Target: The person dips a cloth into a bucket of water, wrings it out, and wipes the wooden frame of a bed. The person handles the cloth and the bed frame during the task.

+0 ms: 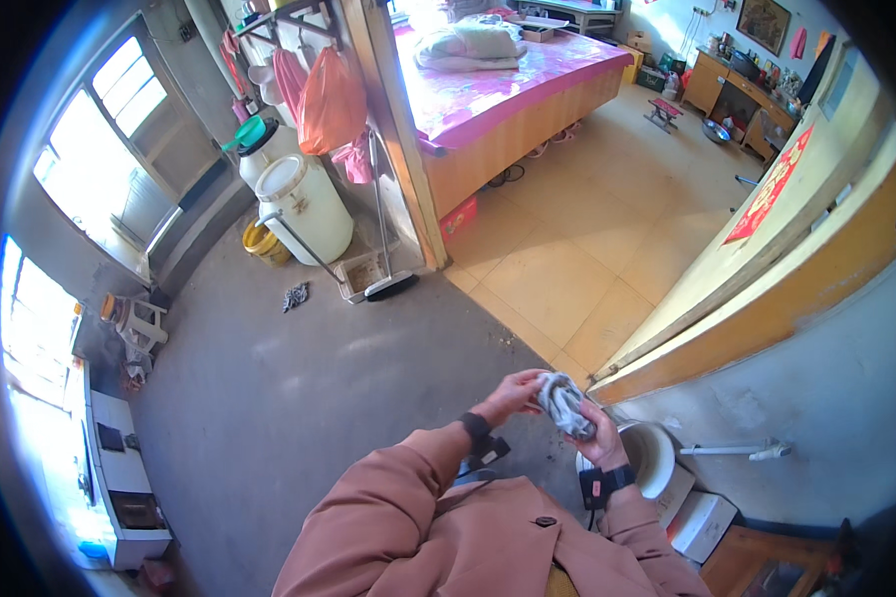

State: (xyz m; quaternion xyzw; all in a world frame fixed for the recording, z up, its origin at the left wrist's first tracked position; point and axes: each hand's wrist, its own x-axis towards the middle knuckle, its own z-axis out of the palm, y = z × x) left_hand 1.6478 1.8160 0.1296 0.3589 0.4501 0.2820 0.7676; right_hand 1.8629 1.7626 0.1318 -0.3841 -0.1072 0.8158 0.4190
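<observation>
Both of my hands hold a bunched grey-and-white cloth (564,407) in front of my body, near the doorway threshold. My left hand (519,395) grips its left edge with the fingertips. On the lower right side of the cloth, my right hand (601,439) has its fingers and thumb closed. Black straps with small devices are on both wrists. Just beyond my right hand, a white bucket (653,455) stands against the wall. Another crumpled dark patterned cloth (296,297) lies on the grey floor.
A broom (392,285) and a long-handled dustpan (358,277) stand by the door frame, beside a large white lidded barrel (313,213) and a yellow bucket (265,242). An open door (776,194) is at right. White boxes (702,526) sit near the bucket. Beyond is a bed (523,134).
</observation>
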